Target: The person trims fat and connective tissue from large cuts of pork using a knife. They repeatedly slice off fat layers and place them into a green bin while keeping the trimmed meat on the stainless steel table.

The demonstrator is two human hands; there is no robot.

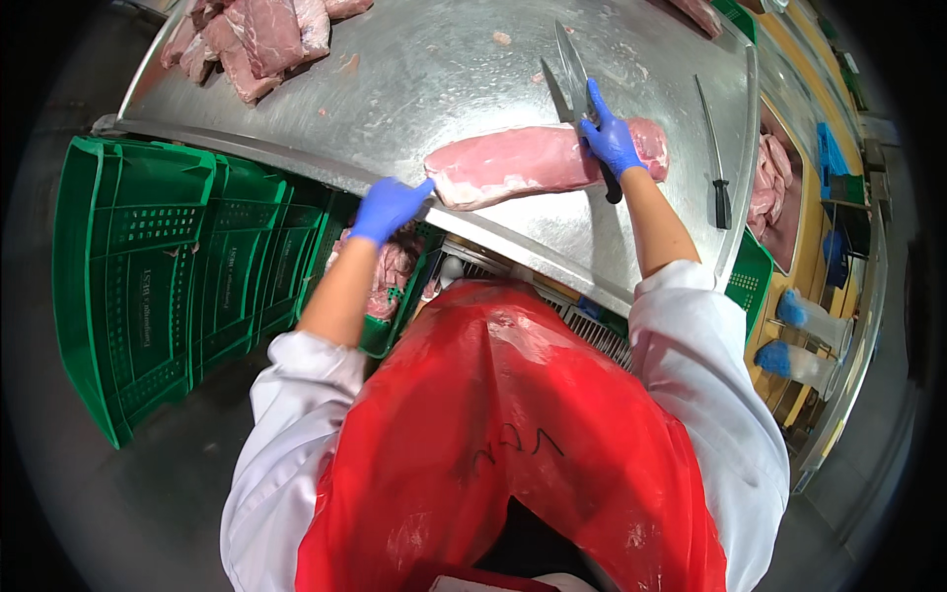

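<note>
A long pale-pink piece of meat, like a pork loin [513, 166], lies across the metal table in front of me. My left hand [393, 209], in a blue glove, is closed at the loin's left end, fingertips against its edge. Over the right part of the loin, my right hand [614, 140], also blue-gloved, is wrapped round a knife [569, 59]. The blade points away from me, and the black handle end shows below the palm. A dark blade-shaped reflection or shadow lies beside it. To the right rests a sharpening steel [712, 138] with a black handle.
Cut meat pieces [258, 39] are piled at the table's [434, 74] far left. Green crates [128, 266] stand at the left; another crate with meat [390, 276] sits below the table's front edge. More meat [769, 183] lies in a container beyond the right edge.
</note>
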